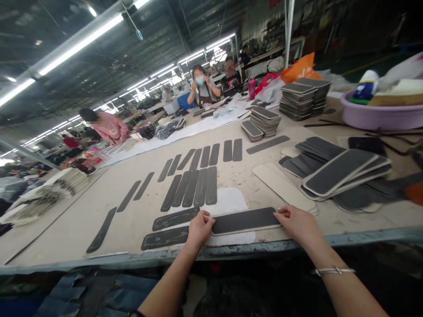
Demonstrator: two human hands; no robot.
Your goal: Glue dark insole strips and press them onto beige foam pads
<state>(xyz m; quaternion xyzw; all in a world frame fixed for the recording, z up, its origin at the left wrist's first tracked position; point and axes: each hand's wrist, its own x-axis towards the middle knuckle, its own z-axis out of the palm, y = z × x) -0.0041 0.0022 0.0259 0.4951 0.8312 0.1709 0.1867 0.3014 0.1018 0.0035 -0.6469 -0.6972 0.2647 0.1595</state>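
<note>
A long dark panel (244,221) with rounded corners and a pale border lies near the table's front edge, partly over a white sheet (233,200). My left hand (200,229) pinches its left end between thumb and fingers. At the opposite end, my right hand (299,223) grips the corner the same way. Just left of my left hand are two dark strips (165,239) with shiny, wet-looking streaks. Behind them, several similar strips (188,188) lie side by side. A bare beige panel (284,187) rests beyond my right hand.
To the right is a loose pile of bordered dark panels (343,171). Farther back stand neat stacks (297,99) and a purple basin (380,115) with things in it. Pale bundled pieces (46,193) sit at left. Two people (110,127) work across the table.
</note>
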